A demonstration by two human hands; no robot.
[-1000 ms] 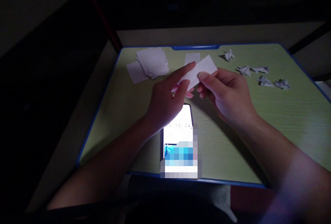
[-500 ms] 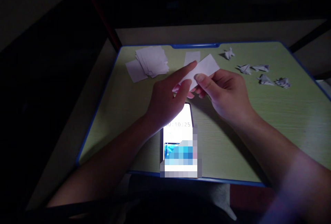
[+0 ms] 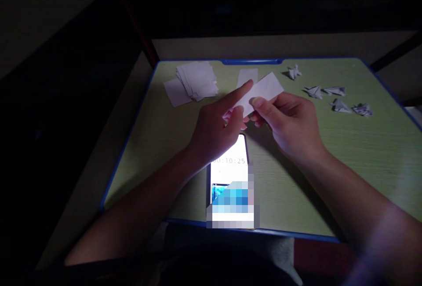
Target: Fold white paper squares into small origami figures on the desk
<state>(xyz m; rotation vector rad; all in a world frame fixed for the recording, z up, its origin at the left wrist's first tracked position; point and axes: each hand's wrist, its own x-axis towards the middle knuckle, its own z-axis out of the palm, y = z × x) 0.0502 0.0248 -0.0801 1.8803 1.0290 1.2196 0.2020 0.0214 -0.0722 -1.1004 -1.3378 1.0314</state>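
A small white strip of paper [image 3: 268,87], tilted up to the right, is held between both hands above the table. My left hand [image 3: 219,123] grips its lower left end, thumb in front and index finger stretched along the top edge. On the right part, my right hand [image 3: 293,123] pinches it, thumb pressed on the face and the other fingers behind. Whether the strip is folded double I cannot tell. Under my hands lies a lit phone [image 3: 230,171] showing a timer; its lower part is blurred out.
At the back left of the blue-edged green table [image 3: 158,158] lies a stack of white paper sheets [image 3: 198,79]. Behind my hands is another paper piece [image 3: 247,76]. Several small folded paper figures [image 3: 313,92] sit at the back right. The surroundings are dark.
The whole view has shifted slightly, so everything sits a little lower and to the right. Both hands keep nearly the same grip on the paper.
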